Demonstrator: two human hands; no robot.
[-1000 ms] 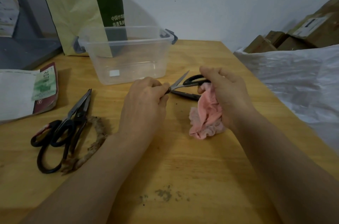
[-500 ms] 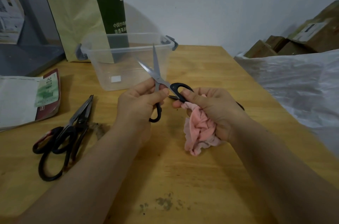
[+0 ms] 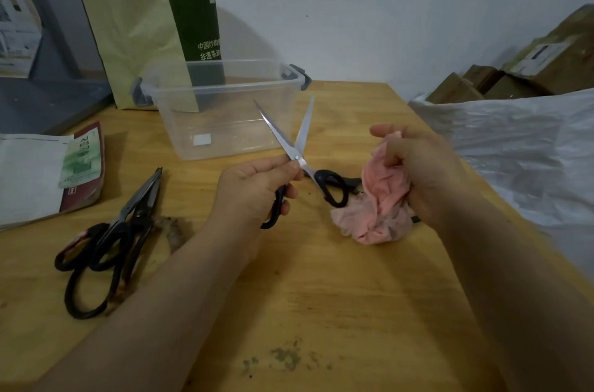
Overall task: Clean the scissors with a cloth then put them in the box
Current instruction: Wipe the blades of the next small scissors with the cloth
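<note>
My left hand (image 3: 257, 189) grips a pair of black-handled scissors (image 3: 297, 147) by one handle loop and near the pivot. Their steel blades are spread open and point up toward the clear plastic box (image 3: 221, 109), which stands empty at the back of the wooden table (image 3: 321, 295). The other handle loop hangs free to the right. My right hand (image 3: 418, 173) holds a crumpled pink cloth (image 3: 379, 202), a little right of the scissors and apart from them.
Two more black scissors (image 3: 109, 231) lie at the left beside a brown scrap (image 3: 173, 227). A yellow-green paper bag (image 3: 151, 38) leans behind the box. A paper packet (image 3: 48, 170) lies far left. White plastic sheeting (image 3: 514, 150) and cardboard boxes (image 3: 530, 70) fill the right.
The scissors rose off the table and turned blades-up with the blades spread. My right hand let go of the handle loop and drew right with the cloth.
</note>
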